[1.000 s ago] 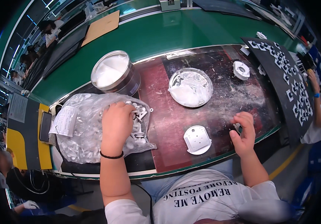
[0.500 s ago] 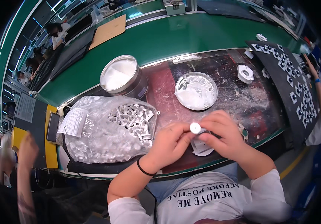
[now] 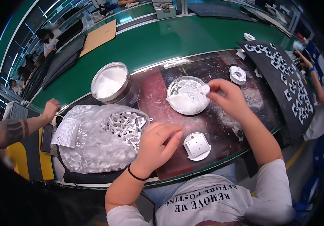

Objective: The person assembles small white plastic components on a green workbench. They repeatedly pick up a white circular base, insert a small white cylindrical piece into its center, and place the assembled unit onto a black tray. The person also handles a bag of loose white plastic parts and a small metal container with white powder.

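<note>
1. Pinched in the right hand, a small white disc-headed plastic part is at the three o'clock edge of a shallow round silver metal dish — whether they touch cannot be told.
2. Half a second earlier both hands met over a round white plastic base with a flat raised face; now they are apart, and that base lies uncovered.
3. The left hand, at nine o'clock of the base, has thumb and fingers apart, nothing visible between them — the handling seems to rest with the right alone.
4. Farther out at nine o'clock, a clear plastic bag gapes over loose white stemmed plastic pieces.
5. A round silver metal tin stands at ten o'clock; a white plastic ring lies at one.
</note>
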`<action>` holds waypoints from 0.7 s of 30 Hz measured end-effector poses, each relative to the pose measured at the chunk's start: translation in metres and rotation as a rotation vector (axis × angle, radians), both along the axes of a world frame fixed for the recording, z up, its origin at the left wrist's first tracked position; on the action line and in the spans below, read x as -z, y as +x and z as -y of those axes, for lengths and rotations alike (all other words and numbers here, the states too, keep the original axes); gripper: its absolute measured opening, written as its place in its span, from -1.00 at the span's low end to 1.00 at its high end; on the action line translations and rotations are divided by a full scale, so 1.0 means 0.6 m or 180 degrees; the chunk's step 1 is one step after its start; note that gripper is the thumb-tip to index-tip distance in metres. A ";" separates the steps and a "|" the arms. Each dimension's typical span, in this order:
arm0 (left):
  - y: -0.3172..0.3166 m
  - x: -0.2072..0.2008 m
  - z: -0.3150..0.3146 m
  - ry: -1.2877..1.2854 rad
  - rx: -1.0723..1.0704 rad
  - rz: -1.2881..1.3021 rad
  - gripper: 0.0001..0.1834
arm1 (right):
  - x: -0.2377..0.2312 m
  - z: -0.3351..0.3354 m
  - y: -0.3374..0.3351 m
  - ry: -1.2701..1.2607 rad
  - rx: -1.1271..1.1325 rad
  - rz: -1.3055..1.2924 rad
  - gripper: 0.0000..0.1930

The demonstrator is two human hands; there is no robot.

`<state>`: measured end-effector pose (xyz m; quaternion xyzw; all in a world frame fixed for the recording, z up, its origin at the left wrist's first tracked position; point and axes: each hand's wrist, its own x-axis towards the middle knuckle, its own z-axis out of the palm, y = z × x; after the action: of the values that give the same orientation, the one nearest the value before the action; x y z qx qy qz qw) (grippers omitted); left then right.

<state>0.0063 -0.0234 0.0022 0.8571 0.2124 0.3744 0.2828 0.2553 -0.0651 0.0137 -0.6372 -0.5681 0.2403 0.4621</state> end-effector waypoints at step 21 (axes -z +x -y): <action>0.004 -0.004 -0.006 0.0048 0.0091 -0.0118 -0.93 | 0.059 -0.032 0.055 0.0711 -0.0357 0.2348 -0.89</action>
<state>0.0085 -0.0197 0.0049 0.8690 0.2025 0.3560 0.2776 0.2880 -0.0462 -0.0220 -0.5946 -0.7527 -0.0433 0.2794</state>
